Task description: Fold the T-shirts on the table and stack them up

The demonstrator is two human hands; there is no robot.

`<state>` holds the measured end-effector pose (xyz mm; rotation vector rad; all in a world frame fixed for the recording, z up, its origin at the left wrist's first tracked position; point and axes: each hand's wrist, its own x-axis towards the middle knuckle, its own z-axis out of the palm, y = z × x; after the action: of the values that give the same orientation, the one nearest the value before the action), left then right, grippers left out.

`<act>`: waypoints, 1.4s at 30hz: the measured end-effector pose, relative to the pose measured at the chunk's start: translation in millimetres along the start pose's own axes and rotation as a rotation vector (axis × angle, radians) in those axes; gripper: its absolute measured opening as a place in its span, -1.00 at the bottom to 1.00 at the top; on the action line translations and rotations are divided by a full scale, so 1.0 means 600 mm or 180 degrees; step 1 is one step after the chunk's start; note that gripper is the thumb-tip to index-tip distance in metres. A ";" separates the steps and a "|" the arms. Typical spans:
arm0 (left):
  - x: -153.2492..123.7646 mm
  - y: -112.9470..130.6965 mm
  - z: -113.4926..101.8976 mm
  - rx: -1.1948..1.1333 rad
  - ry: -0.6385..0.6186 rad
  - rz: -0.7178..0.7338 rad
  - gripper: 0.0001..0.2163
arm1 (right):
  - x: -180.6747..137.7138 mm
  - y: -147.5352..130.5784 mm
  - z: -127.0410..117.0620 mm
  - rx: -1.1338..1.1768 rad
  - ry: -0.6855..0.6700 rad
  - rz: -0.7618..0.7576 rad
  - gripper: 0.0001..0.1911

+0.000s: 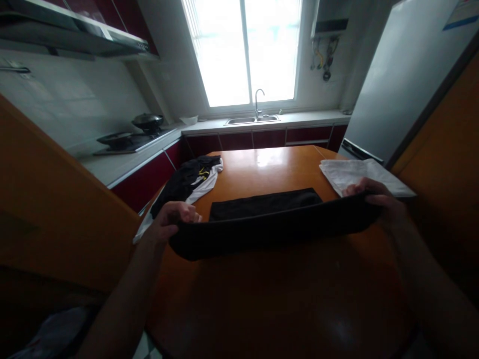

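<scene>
Table (239, 172) with clothes (184, 180), black cloth (275, 225), white cloth (364, 173) (folded, apparently)

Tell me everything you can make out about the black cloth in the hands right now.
The black cloth looks like plain, matte fabric, with no print visible. Its near part is a long band stretched between the left hand, gripping one end, and the right hand, gripping the other. Behind the band, a flatter, straight-edged section appears to lie on the wooden table. The band hides part of it. Whether it is a garment, I cannot tell.
</scene>
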<state>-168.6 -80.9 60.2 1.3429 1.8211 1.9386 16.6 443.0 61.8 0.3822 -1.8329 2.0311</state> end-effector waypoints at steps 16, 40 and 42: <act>0.060 -0.102 -0.012 0.1629 0.0533 -0.1798 -0.67 | 0.066 0.164 -0.018 -0.1755 0.0999 0.1110 -0.62; 0.064 -0.179 -0.014 0.2928 0.0519 -0.1303 -0.70 | 0.137 0.268 -0.050 -0.3224 0.0699 0.0965 -0.75; 0.063 -0.184 -0.015 0.3135 0.0468 -0.1289 -0.71 | 0.137 0.266 -0.048 -0.3324 0.0593 0.0986 -0.75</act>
<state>-245.6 -35.4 -15.3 0.8518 3.0030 0.9374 -127.0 466.6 -47.0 -0.3891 -2.5899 0.9363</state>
